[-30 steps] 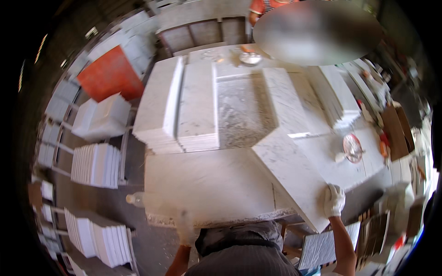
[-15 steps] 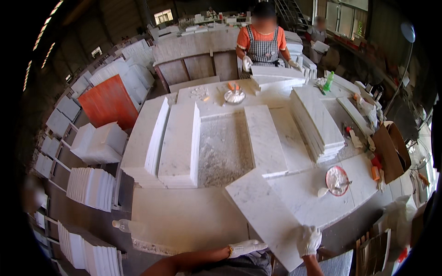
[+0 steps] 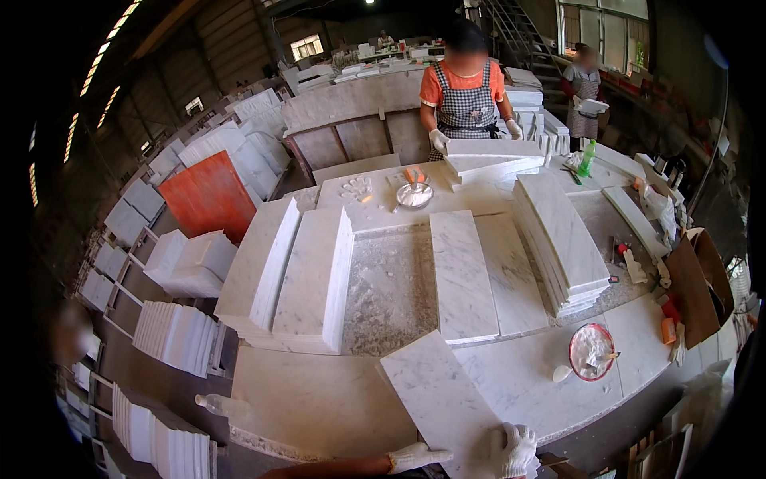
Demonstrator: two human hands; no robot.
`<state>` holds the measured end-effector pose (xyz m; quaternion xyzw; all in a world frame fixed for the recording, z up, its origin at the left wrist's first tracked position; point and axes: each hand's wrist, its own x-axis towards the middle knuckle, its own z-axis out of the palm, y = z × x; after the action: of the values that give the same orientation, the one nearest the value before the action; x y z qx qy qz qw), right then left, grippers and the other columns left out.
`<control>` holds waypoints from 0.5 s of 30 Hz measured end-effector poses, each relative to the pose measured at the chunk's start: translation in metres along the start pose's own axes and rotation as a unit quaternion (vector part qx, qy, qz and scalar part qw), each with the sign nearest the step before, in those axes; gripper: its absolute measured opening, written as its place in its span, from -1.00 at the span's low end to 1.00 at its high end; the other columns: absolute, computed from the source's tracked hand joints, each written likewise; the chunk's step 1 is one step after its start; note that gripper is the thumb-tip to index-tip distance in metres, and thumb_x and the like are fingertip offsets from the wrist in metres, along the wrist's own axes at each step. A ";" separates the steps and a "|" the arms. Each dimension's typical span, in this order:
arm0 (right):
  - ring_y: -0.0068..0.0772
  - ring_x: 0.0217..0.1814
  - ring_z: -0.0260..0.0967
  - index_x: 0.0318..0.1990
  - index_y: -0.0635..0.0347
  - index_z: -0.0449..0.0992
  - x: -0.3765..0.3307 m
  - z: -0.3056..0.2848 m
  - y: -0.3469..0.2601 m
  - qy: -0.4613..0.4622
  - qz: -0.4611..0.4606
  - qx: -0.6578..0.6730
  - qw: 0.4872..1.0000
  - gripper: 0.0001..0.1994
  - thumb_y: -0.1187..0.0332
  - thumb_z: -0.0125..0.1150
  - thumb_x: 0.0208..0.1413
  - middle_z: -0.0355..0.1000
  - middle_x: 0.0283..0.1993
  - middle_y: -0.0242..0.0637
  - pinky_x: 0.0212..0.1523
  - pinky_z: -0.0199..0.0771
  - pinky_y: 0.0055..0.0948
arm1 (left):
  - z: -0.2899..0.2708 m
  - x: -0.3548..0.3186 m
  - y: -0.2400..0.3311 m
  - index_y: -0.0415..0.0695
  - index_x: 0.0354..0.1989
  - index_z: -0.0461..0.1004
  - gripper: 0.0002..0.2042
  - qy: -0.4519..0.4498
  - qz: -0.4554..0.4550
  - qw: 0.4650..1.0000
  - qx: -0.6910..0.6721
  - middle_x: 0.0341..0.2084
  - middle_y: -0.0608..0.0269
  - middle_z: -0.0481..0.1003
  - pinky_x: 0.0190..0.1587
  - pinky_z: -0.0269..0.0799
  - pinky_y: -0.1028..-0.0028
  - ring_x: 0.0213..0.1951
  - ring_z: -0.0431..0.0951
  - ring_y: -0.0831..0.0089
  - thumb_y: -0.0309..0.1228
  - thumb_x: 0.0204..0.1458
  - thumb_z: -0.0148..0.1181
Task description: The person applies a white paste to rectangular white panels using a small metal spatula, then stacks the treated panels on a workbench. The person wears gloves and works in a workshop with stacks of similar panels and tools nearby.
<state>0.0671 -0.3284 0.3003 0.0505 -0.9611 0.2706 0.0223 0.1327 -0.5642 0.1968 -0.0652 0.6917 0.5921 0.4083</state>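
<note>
A white, grey-veined marble slab (image 3: 447, 399) lies slantwise across the near edge of the workbench. My right hand (image 3: 517, 452), in a white knitted glove, is closed over the slab's right edge near its close end. My left hand (image 3: 418, 457), gloved too, lies flat with fingers stretched toward the slab's left edge; whether it touches is unclear. Beyond the slab is another marble slab (image 3: 463, 275) lying flat. A red-rimmed bowl of white paste (image 3: 592, 351) with a tool in it sits on the right, beside a small white cup-like piece (image 3: 562, 373).
Marble stacks stand at left (image 3: 311, 275) and right (image 3: 562, 243), around a recessed dusty bed (image 3: 391, 287). Across the bench, a person in a checked apron (image 3: 467, 104) handles slabs. A metal bowl (image 3: 415, 195), green bottle (image 3: 588, 158), clear bottle (image 3: 214, 405) and cardboard box (image 3: 698, 275) stand about.
The view has tilted upward, so the bench and my hands sit lower in the picture. My right hand stays on the slab. The person at the far right stands more upright.
</note>
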 end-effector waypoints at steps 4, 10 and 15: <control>0.12 -0.12 0.46 -0.08 0.03 0.59 0.002 -0.004 -0.003 -0.013 -0.005 0.000 1.000 -0.75 0.12 0.18 0.23 0.50 -0.15 -0.03 -0.12 0.48 0.02 | 0.002 -0.001 0.000 -0.29 0.22 0.42 -0.30 -0.006 -0.009 1.000 0.010 0.13 0.00 0.49 0.27 0.27 0.38 0.19 0.45 0.20 0.14 0.19 0.10; 0.01 -0.29 0.37 -0.43 0.05 0.60 -0.007 0.009 -0.012 0.075 0.018 -0.033 0.996 -0.87 0.23 0.29 -0.04 0.41 -0.43 -0.17 -0.22 0.34 -0.02 | 0.004 -0.005 0.013 -0.26 0.23 0.42 -0.33 -0.036 -0.017 0.999 0.034 0.08 0.03 0.53 0.19 0.34 0.38 0.09 0.50 0.25 0.12 0.21 0.07; 0.01 -0.27 0.35 -0.41 0.04 0.60 -0.009 0.015 -0.008 0.056 0.026 -0.048 0.997 -0.86 0.22 0.31 -0.07 0.39 -0.43 -0.14 -0.22 0.33 -0.02 | 0.007 -0.010 0.020 -0.23 0.23 0.42 -0.34 -0.036 -0.027 0.999 0.000 -0.02 0.11 0.56 0.02 0.45 0.41 -0.20 0.60 0.37 0.13 0.22 0.05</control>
<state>0.0764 -0.3420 0.2909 0.0093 -0.9712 0.2271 0.0711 0.1314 -0.5561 0.2186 -0.0620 0.6745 0.5830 0.4487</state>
